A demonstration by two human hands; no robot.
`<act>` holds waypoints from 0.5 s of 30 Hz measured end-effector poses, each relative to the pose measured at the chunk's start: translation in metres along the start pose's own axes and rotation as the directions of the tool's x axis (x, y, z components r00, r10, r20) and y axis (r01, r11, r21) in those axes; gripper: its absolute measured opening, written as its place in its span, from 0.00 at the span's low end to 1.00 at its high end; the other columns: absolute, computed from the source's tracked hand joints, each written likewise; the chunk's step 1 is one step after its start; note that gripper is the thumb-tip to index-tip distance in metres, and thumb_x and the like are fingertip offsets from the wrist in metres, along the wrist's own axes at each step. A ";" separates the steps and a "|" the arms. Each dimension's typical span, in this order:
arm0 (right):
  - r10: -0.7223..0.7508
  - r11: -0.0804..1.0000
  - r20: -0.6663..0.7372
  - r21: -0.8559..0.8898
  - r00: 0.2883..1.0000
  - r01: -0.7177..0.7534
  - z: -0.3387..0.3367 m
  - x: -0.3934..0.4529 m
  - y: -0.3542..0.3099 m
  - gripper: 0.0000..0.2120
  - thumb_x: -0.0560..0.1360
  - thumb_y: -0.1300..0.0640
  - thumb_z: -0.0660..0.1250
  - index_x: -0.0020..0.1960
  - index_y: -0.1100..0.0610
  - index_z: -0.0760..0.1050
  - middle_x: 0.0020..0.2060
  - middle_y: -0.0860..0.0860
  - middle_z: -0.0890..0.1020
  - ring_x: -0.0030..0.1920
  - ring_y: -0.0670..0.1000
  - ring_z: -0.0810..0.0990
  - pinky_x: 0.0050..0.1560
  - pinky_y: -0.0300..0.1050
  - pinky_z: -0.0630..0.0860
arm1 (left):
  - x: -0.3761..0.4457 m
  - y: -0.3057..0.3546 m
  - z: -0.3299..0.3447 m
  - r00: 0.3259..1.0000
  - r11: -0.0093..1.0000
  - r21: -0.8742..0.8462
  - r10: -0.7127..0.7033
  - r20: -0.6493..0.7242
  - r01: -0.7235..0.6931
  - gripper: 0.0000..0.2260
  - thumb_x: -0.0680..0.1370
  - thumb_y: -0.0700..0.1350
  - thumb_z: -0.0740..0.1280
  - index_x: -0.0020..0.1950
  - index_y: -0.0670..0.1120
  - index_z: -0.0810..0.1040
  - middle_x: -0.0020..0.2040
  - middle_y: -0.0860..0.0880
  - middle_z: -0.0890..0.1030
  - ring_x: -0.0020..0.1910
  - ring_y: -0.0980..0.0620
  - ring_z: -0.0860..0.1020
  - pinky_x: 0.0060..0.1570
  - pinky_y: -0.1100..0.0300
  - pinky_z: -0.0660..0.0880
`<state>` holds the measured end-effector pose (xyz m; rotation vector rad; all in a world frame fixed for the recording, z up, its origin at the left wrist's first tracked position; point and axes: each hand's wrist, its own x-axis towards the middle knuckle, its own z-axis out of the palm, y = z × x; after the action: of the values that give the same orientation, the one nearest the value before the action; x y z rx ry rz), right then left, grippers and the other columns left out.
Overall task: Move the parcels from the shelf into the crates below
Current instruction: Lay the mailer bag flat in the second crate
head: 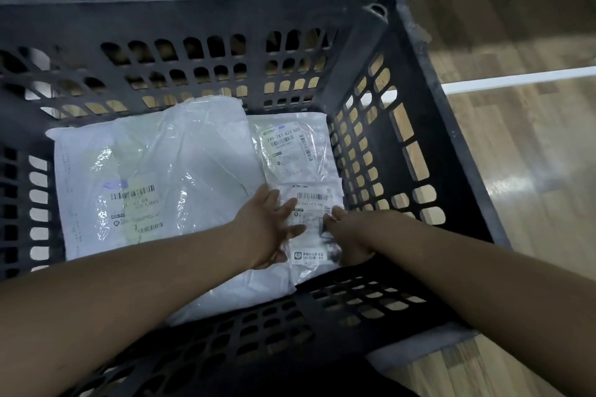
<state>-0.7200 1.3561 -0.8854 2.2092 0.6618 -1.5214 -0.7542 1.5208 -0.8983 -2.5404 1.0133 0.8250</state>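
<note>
Parcel [311, 219] lies between both hands' fingers [292, 205].

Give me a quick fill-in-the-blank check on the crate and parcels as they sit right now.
1. Both hands rest on the small parcel in the crate's near-right corner, the left hand with its fingers ____.
2. The large white parcel lies on the ____ side of the black crate.
3. In all, ____ parcels are visible in the crate, counting the labelled one behind.
4. The right hand holds the small parcel's ____ edge.

Missing words: spread; left; three; right
</note>
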 end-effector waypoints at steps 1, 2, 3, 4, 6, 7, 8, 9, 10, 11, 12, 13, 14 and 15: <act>0.003 1.000 0.001 -0.021 1.000 -0.003 0.000 0.004 0.000 0.40 0.76 0.54 0.64 0.78 0.59 0.43 0.75 0.58 0.52 0.70 0.63 0.64 0.65 0.57 0.69 | 0.001 -0.002 -0.002 0.998 0.995 0.089 0.042 0.046 -0.046 0.28 0.80 0.61 0.50 0.77 0.55 0.46 0.77 0.41 0.44 0.74 0.36 0.48 0.71 0.44 0.43; 0.005 0.999 0.002 -0.043 1.000 -0.005 0.000 0.006 0.000 0.40 0.76 0.54 0.64 0.78 0.59 0.43 0.74 0.58 0.54 0.70 0.63 0.66 0.65 0.57 0.70 | 0.002 -0.003 -0.004 0.996 0.991 0.118 0.056 0.063 -0.063 0.28 0.80 0.62 0.49 0.77 0.56 0.45 0.77 0.41 0.43 0.74 0.35 0.48 0.71 0.43 0.43; 0.009 0.998 0.004 -0.056 1.000 -0.008 -0.001 0.007 0.000 0.39 0.76 0.55 0.64 0.78 0.59 0.45 0.73 0.58 0.56 0.69 0.62 0.67 0.64 0.56 0.71 | 0.003 -0.004 -0.006 0.996 0.991 0.117 0.057 0.069 -0.065 0.28 0.80 0.62 0.50 0.77 0.57 0.45 0.77 0.41 0.43 0.74 0.35 0.48 0.71 0.42 0.43; 0.011 0.998 -0.008 -0.057 1.000 -0.012 -0.002 0.007 -0.001 0.37 0.76 0.56 0.64 0.78 0.58 0.48 0.72 0.57 0.59 0.67 0.61 0.69 0.63 0.55 0.72 | 0.004 -0.004 -0.007 0.996 0.992 0.110 0.055 0.074 -0.063 0.28 0.80 0.63 0.50 0.77 0.57 0.46 0.78 0.41 0.44 0.74 0.36 0.48 0.71 0.42 0.44; 0.016 0.999 -0.112 -0.026 0.994 -0.019 -0.005 0.006 -0.001 0.33 0.76 0.55 0.65 0.76 0.58 0.54 0.69 0.57 0.63 0.65 0.60 0.72 0.60 0.54 0.74 | 0.005 -0.003 -0.011 0.996 0.992 0.115 0.042 0.080 -0.052 0.29 0.79 0.63 0.53 0.77 0.58 0.47 0.78 0.42 0.45 0.74 0.36 0.49 0.71 0.42 0.44; 0.025 1.000 -0.185 0.006 0.982 -0.024 -0.007 0.005 0.000 0.34 0.76 0.54 0.66 0.75 0.59 0.54 0.69 0.58 0.64 0.65 0.60 0.72 0.60 0.54 0.74 | 0.005 -0.001 -0.012 0.995 0.990 0.132 0.027 0.098 -0.040 0.29 0.79 0.62 0.54 0.77 0.59 0.47 0.78 0.43 0.44 0.74 0.36 0.48 0.71 0.42 0.44; 0.031 0.999 -0.248 0.035 0.968 -0.024 -0.010 0.005 0.002 0.35 0.75 0.54 0.67 0.75 0.60 0.52 0.69 0.59 0.63 0.65 0.60 0.70 0.60 0.53 0.73 | 0.005 0.000 -0.014 0.992 0.989 0.143 0.004 0.126 -0.022 0.29 0.79 0.62 0.54 0.76 0.60 0.45 0.78 0.44 0.43 0.74 0.35 0.48 0.71 0.41 0.44; 0.030 0.999 -0.286 0.052 0.958 -0.016 -0.012 0.006 0.004 0.37 0.75 0.54 0.67 0.75 0.61 0.51 0.70 0.60 0.62 0.66 0.60 0.69 0.60 0.53 0.72 | 0.005 0.001 -0.015 0.988 0.988 0.151 -0.018 0.154 -0.006 0.29 0.79 0.61 0.54 0.76 0.61 0.43 0.78 0.45 0.41 0.74 0.34 0.47 0.71 0.41 0.45; 0.022 0.998 -0.295 0.062 0.955 -0.004 -0.013 0.007 0.006 0.38 0.75 0.54 0.67 0.75 0.62 0.49 0.71 0.60 0.60 0.68 0.60 0.67 0.62 0.53 0.71 | 0.005 0.003 -0.016 0.982 0.987 0.158 -0.036 0.183 0.007 0.30 0.79 0.61 0.55 0.76 0.61 0.42 0.78 0.46 0.39 0.74 0.33 0.47 0.71 0.41 0.46; 0.015 0.997 -0.279 0.075 0.960 0.006 -0.013 0.008 0.006 0.41 0.74 0.53 0.68 0.76 0.62 0.46 0.72 0.60 0.59 0.69 0.61 0.66 0.63 0.53 0.70 | 0.006 0.003 -0.016 0.978 0.987 0.158 -0.041 0.204 0.008 0.30 0.80 0.61 0.54 0.76 0.61 0.41 0.77 0.46 0.38 0.74 0.33 0.46 0.72 0.41 0.46; 0.015 0.996 -0.252 0.093 0.968 0.008 -0.013 0.008 0.007 0.44 0.74 0.51 0.68 0.76 0.62 0.43 0.73 0.60 0.57 0.70 0.61 0.65 0.65 0.53 0.69 | 0.007 0.003 -0.016 0.975 0.988 0.152 -0.046 0.217 0.012 0.30 0.79 0.61 0.54 0.76 0.62 0.41 0.77 0.47 0.37 0.74 0.33 0.45 0.72 0.41 0.45; 0.020 0.994 -0.226 0.108 0.974 0.005 -0.012 0.008 0.007 0.46 0.74 0.50 0.68 0.77 0.62 0.40 0.74 0.60 0.54 0.71 0.60 0.63 0.67 0.53 0.67 | 0.009 0.002 -0.015 0.972 0.989 0.150 -0.049 0.228 0.014 0.30 0.79 0.62 0.54 0.75 0.62 0.40 0.77 0.47 0.37 0.74 0.33 0.45 0.72 0.41 0.45; 0.024 0.993 -0.212 0.116 0.977 0.000 -0.011 0.008 0.007 0.47 0.74 0.50 0.68 0.77 0.62 0.38 0.75 0.59 0.52 0.72 0.60 0.62 0.68 0.53 0.66 | 0.010 0.001 -0.015 0.969 0.988 0.151 -0.052 0.241 0.015 0.31 0.79 0.63 0.54 0.75 0.63 0.40 0.77 0.47 0.37 0.74 0.34 0.45 0.72 0.41 0.45; 0.030 0.993 -0.207 0.120 0.978 -0.005 -0.011 0.008 0.008 0.47 0.75 0.50 0.67 0.77 0.61 0.37 0.76 0.58 0.51 0.73 0.59 0.60 0.69 0.53 0.65 | 0.012 0.000 -0.015 0.966 0.988 0.152 -0.054 0.252 0.016 0.31 0.78 0.63 0.55 0.75 0.63 0.40 0.77 0.48 0.37 0.74 0.34 0.45 0.72 0.41 0.45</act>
<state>-0.7051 1.3570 -0.8885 2.4822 0.6263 -1.3638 -0.7413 1.5075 -0.8937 -2.2496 0.9081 0.9971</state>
